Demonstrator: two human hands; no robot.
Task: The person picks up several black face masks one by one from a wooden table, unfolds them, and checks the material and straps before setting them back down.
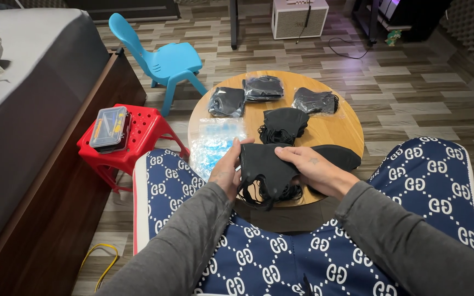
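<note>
Bed: grey bed far left of the grip, with a dark wooden side panel along the floor.
Stool: red plastic stool left of the grip, carrying a small clear case with a dark rim.
Chair: light blue plastic chair up and left of the grip, beyond the bench.
Bench: round wooden bench right under and beyond the grip.
Clear bags: pile of empty clear bags on the bench just left of and above the left hand.
Left hand: left hand is clenched on the left edge of a stack of black masks, thumb on top, fingers underneath.
Masks in the grip: the stack is held between both hands just above the near edge of the bench; black ear loops hang below it.
Right hand: right hand grasps the right side of the same stack, fingers laid across its top.
Loose mask pile: loose black masks lie on the bench just beyond the grip, apart from it.
Single mask: one black mask lies flat just right of the right hand.
Packed masks: three bagged packs of masks sit in a row at the far side of the bench, well beyond the grip.
Lap: blue patterned shorts and grey sleeves below the grip.
</note>
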